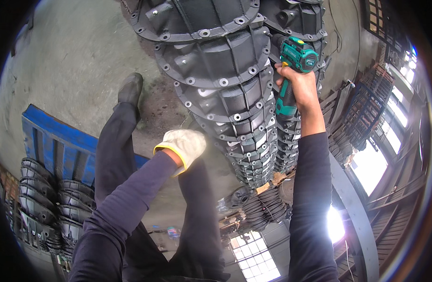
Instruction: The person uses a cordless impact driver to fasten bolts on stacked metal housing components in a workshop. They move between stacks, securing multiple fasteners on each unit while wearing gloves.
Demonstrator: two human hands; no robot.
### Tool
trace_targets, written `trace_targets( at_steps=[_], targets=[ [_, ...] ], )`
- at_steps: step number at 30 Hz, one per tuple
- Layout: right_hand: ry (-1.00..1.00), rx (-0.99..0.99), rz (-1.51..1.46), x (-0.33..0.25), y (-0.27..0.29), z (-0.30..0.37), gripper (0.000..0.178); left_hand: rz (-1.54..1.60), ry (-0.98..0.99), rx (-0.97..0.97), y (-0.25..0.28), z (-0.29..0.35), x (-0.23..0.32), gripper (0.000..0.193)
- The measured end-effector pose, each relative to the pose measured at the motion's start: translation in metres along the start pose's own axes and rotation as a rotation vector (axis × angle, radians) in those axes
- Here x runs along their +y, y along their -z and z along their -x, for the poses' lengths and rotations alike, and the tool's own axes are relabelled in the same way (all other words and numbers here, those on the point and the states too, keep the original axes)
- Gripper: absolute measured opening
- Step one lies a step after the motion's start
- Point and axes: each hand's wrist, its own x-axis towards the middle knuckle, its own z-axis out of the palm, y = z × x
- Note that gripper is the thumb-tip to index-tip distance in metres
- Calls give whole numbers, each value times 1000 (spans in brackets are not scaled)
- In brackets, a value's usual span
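My bare right hand (300,89) is wrapped round the handle of a green and black cordless drill (298,55). The drill's dark front end points left, close against the rim of a black flanged metal housing (213,58) in a tall stack; whether the tip touches it is hidden. My left hand (182,144) wears a whitish work glove with a yellow cuff. It hangs beside the stack, over my leg, apart from the housings. The glove looks rounded and its fingers are turned out of sight.
A second stack of black housings (293,23) stands right behind the first. At lower left, more housings (37,192) are piled by a blue metal panel (68,136). My shoe (130,89) rests on the grey floor (79,51). Metal racks (368,101) stand at far right.
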Motion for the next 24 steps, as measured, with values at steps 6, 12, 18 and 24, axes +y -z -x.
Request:
trace_targets(
  at_steps=[6, 12, 18, 24],
  targets=[
    [-43, 0, 22, -2, 2, -3, 22, 33, 9, 39, 10, -1, -2, 26],
    [-57, -6, 163, -10, 4, -5, 22, 101, 30, 70, 20, -4, -3, 26],
    [-12, 8, 272, -13, 0, -4, 21, 159, 63, 85, 42, -5, -1, 21],
    [-181, -68, 131, -29, 18, -20, 22, 237, 80, 99, 62, -4, 1, 14]
  ],
)
